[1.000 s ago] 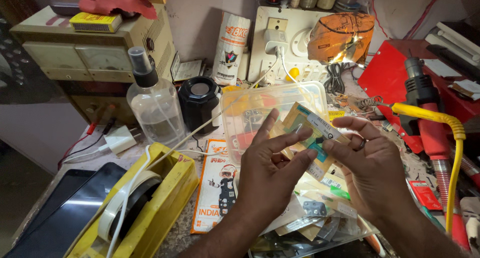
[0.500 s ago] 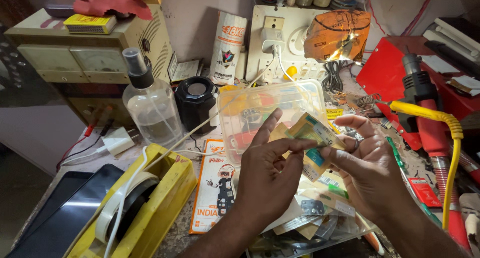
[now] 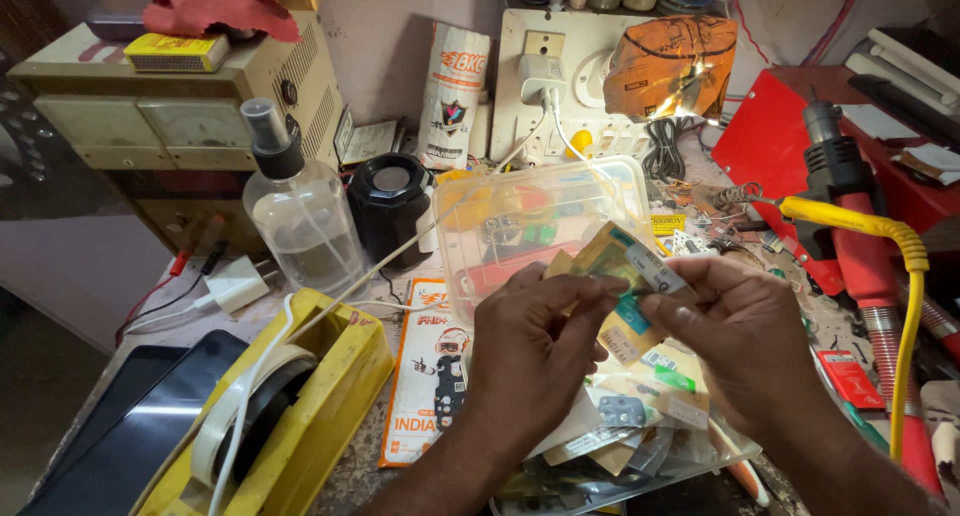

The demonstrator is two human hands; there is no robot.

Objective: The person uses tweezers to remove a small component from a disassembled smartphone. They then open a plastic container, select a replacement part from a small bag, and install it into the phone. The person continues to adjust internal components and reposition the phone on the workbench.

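Observation:
My left hand (image 3: 535, 351) and my right hand (image 3: 735, 341) meet in the middle of the view, both pinching a small stack of yellowish packets (image 3: 620, 266) with a white label and a teal patch. The stack is held above a loose heap of similar small packets (image 3: 640, 416) lying on the bench. Just behind the hands stands a clear plastic box (image 3: 540, 216) with small coloured parts inside. My fingers hide the lower part of the held packets.
A yellow tape dispenser (image 3: 300, 396) and a dark phone (image 3: 130, 436) lie at the left. A spray bottle (image 3: 300, 216), a black round speaker (image 3: 392, 201) and a beige meter box (image 3: 180, 106) stand behind. A red heat gun (image 3: 850, 226) with yellow cable sits right.
My left fingers have closed from spread to pinching the packets. The packets have dropped slightly and the two hands have drawn closer together.

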